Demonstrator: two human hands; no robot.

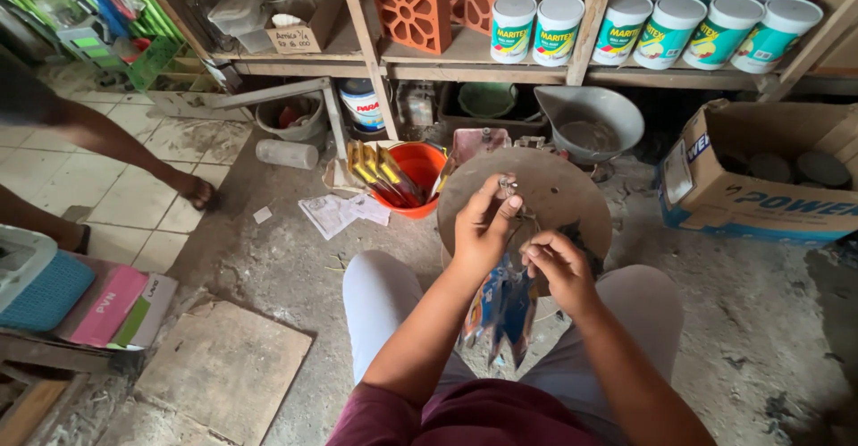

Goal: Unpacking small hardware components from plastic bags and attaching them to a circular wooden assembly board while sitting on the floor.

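Metal bit pinched in the left hand (483, 224) above a round disc (536, 197), right hand (556, 265) gripping blue packets (502, 307); seating it seemingly needs steady alignment

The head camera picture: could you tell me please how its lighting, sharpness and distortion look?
Head view: soft, even light, no glare; the shelf edges bow outward from wide-angle distortion; the left hand and right hand over the round disc are fairly sharp, the hanging blue packets slightly blurred; the lower corners are darker.
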